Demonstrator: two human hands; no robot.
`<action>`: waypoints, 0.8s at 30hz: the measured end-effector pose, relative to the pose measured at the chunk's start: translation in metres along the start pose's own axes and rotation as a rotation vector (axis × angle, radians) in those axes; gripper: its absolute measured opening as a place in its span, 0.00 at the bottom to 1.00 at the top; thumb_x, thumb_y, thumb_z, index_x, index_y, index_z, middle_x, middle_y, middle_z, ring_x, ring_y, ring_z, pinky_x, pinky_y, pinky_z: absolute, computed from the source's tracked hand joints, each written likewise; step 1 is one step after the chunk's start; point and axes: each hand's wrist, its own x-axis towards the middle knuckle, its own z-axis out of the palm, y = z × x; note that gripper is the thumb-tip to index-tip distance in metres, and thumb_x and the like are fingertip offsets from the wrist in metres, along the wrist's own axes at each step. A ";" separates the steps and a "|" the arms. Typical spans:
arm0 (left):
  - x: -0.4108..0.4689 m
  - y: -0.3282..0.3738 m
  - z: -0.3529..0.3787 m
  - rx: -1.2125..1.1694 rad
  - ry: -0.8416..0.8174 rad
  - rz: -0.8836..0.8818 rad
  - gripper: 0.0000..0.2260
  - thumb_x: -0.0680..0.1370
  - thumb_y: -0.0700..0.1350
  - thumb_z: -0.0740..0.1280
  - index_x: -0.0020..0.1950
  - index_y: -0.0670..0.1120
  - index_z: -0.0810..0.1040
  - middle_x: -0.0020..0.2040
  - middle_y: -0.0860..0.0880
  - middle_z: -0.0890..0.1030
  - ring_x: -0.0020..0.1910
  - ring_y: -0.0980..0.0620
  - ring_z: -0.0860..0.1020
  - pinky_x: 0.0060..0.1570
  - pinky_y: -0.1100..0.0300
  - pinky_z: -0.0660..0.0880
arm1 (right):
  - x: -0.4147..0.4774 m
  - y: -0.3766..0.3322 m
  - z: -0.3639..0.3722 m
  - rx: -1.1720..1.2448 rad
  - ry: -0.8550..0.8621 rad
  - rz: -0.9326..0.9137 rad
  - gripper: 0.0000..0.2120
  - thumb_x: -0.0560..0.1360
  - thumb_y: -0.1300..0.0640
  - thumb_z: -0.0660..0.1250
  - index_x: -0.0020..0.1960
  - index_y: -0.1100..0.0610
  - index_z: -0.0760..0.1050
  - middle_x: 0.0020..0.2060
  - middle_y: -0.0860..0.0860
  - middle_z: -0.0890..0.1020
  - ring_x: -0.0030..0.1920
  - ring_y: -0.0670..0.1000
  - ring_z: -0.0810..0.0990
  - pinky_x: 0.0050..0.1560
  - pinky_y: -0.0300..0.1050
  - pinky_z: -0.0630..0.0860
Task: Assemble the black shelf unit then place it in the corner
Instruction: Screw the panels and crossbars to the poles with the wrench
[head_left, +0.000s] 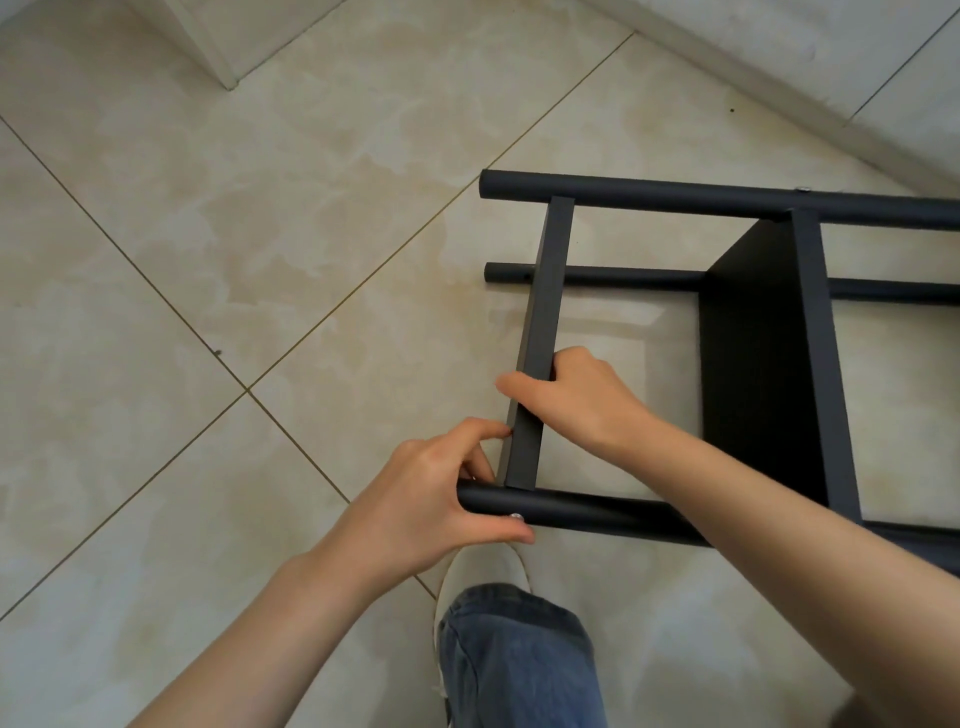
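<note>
One black shelf unit (826, 364). It shows three round poles: a far pole (675, 197), a middle pole (623, 276) and a near pole (597, 513). Two flat boards cross them: a left board (545, 312) and a right board (753, 364). Two silver screw heads, a near screw head (516, 516) and a far screw head (803, 189). Two bare hands, a left hand (441, 499) and a right hand (576, 395). One white shoe (483, 566) and one blue denim trouser leg (514, 660), so a single foot in view
</note>
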 end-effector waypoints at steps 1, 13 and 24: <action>0.000 -0.001 0.001 -0.025 0.002 0.002 0.37 0.63 0.57 0.81 0.68 0.67 0.67 0.43 0.58 0.80 0.40 0.58 0.79 0.41 0.68 0.73 | 0.002 0.000 0.000 -0.010 0.005 -0.010 0.15 0.72 0.50 0.67 0.35 0.56 0.66 0.24 0.45 0.67 0.23 0.45 0.63 0.22 0.36 0.60; -0.003 -0.017 0.014 -0.098 0.116 0.148 0.44 0.64 0.62 0.77 0.77 0.59 0.62 0.40 0.55 0.76 0.35 0.60 0.73 0.39 0.67 0.73 | 0.006 0.006 -0.002 0.006 -0.040 -0.117 0.17 0.71 0.53 0.67 0.31 0.55 0.62 0.21 0.43 0.64 0.24 0.45 0.61 0.22 0.35 0.57; 0.011 -0.013 -0.005 0.027 -0.255 -0.057 0.58 0.61 0.69 0.77 0.75 0.75 0.35 0.64 0.75 0.61 0.61 0.66 0.70 0.60 0.66 0.72 | 0.016 -0.008 -0.068 -0.443 0.184 -0.253 0.23 0.81 0.43 0.60 0.49 0.62 0.82 0.36 0.51 0.80 0.34 0.48 0.75 0.36 0.39 0.70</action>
